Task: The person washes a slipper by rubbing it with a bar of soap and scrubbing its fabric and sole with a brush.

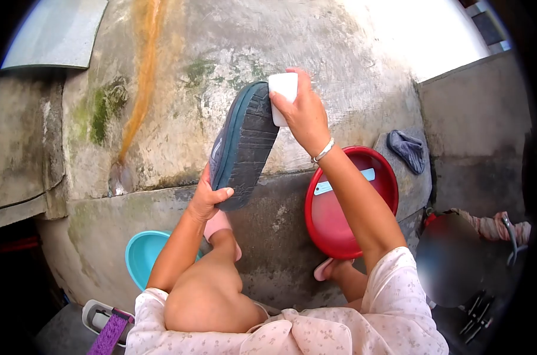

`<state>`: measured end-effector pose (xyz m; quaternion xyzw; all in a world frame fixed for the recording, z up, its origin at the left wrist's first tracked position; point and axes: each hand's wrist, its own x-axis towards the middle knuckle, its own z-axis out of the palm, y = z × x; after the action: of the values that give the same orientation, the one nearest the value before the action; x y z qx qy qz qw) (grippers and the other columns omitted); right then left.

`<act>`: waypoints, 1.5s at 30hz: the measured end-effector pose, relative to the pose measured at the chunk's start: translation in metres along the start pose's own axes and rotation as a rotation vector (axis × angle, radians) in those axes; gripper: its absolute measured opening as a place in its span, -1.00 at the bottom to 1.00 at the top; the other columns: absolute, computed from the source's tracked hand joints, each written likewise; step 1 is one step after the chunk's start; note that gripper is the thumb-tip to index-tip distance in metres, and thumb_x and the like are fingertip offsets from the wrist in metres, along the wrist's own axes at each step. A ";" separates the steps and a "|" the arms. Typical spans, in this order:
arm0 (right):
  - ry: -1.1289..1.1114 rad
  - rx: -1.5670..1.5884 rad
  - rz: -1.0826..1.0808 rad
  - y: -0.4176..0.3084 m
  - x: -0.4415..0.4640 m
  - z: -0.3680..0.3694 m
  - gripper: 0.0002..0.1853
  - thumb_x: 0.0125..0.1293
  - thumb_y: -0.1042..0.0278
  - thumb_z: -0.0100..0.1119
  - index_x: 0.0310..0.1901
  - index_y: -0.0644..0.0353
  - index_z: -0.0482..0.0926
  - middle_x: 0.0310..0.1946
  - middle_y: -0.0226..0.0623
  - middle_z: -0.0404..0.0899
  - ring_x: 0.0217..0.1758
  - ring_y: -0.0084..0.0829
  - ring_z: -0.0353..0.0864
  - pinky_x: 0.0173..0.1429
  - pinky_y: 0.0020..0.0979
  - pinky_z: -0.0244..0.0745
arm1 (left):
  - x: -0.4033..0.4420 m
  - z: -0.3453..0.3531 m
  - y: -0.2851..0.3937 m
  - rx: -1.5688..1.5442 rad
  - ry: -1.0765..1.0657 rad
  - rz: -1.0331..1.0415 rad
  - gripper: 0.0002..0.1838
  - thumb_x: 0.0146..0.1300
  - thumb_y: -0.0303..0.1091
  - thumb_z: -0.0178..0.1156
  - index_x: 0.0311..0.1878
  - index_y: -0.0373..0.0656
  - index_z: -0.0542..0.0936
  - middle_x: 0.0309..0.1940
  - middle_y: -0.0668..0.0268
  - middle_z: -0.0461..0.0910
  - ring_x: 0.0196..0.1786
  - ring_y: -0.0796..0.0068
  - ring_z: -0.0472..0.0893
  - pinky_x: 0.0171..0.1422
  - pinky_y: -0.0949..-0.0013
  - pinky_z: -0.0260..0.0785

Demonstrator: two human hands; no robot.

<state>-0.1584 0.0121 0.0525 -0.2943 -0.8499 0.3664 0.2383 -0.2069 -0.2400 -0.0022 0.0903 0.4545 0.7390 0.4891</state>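
Note:
My left hand (204, 196) is wrapped round one end of a grey shoe (245, 145), thumb on its dark ridged sole. The shoe is tilted up, sole towards the right, with a teal band along its edge. My right hand (304, 112) grips a white block with rounded corners (285, 97) against the far end of the sole. Whether the block is a sponge, soap or a brush back, I cannot tell. Below my right forearm stands a red basin (310, 222) holding cloudy liquid and a pale blue strip (344, 181).
A second grey shoe (406, 151) lies on the concrete ledge to the right. A turquoise basin (139, 260) stands at my left, partly behind my arm. At lower left is a purple mop-like pad (110, 334) by a pale container (94, 312). A concrete wall (478, 109) rises at right.

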 end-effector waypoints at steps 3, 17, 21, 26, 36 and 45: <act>-0.130 -0.035 -0.059 -0.024 -0.011 -0.003 -0.37 0.27 0.05 0.20 0.29 0.13 0.23 -0.23 0.09 0.66 -0.17 0.10 0.66 -0.13 -0.02 0.49 | 0.000 -0.006 0.000 -0.017 -0.005 -0.047 0.01 -0.17 -0.40 0.39 0.46 -0.15 0.20 0.30 0.24 0.42 0.34 0.34 0.42 0.48 0.26 0.17; -0.160 -0.117 -0.368 -0.036 -0.039 0.008 -0.44 0.22 0.24 0.29 0.21 0.09 0.30 -0.24 -0.12 0.66 -0.22 -0.06 0.67 -0.23 -0.15 0.54 | 0.004 0.001 -0.003 0.007 0.034 -0.003 -0.08 -0.08 -0.47 0.34 0.45 -0.16 0.21 0.22 0.24 0.47 0.25 0.40 0.48 0.37 0.30 0.32; -0.200 -0.139 -0.404 -0.017 -0.048 0.014 -0.44 0.19 0.27 0.33 0.19 0.09 0.33 -0.20 -0.11 0.65 -0.22 -0.07 0.68 -0.21 -0.18 0.55 | 0.008 0.016 0.005 -0.089 0.045 0.023 -0.12 -0.04 -0.44 0.31 0.43 -0.15 0.21 0.17 0.22 0.49 0.20 0.36 0.52 0.34 0.27 0.37; -0.600 0.662 0.239 -0.019 -0.085 -0.022 -0.55 0.34 0.14 0.21 0.16 0.14 0.38 -0.16 -0.28 0.62 -0.18 -0.40 0.65 -0.17 -0.34 0.56 | 0.016 0.030 0.009 -0.177 0.065 0.036 -0.12 -0.03 -0.30 0.29 0.43 -0.16 0.20 0.23 0.15 0.45 0.24 0.25 0.51 0.37 0.20 0.40; -0.304 1.375 0.767 0.020 -0.155 -0.200 -0.56 0.48 -0.01 -0.04 0.17 0.17 0.44 -0.35 -0.40 0.50 -0.36 -0.52 0.46 -0.47 -0.53 0.29 | 0.002 0.048 0.021 -0.132 0.047 -0.114 -0.32 0.10 -0.22 0.25 0.28 -0.33 0.33 0.04 -0.01 0.58 -0.04 0.05 0.67 0.02 -0.05 0.63; 0.337 1.394 0.802 0.162 -0.318 -0.253 -0.67 0.33 0.05 0.20 0.00 0.03 0.50 -0.31 -0.40 0.59 -0.31 -0.43 0.63 -0.35 -0.38 0.51 | -0.010 0.074 0.055 0.037 0.172 -0.259 -0.46 0.18 -0.25 0.26 0.20 -0.20 0.40 0.01 0.08 0.60 -0.08 0.06 0.67 -0.06 -0.11 0.60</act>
<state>0.2783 0.0098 0.0254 -0.4112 -0.2105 0.8184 0.3417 -0.1939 -0.2104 0.0848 -0.0237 0.5163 0.6662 0.5376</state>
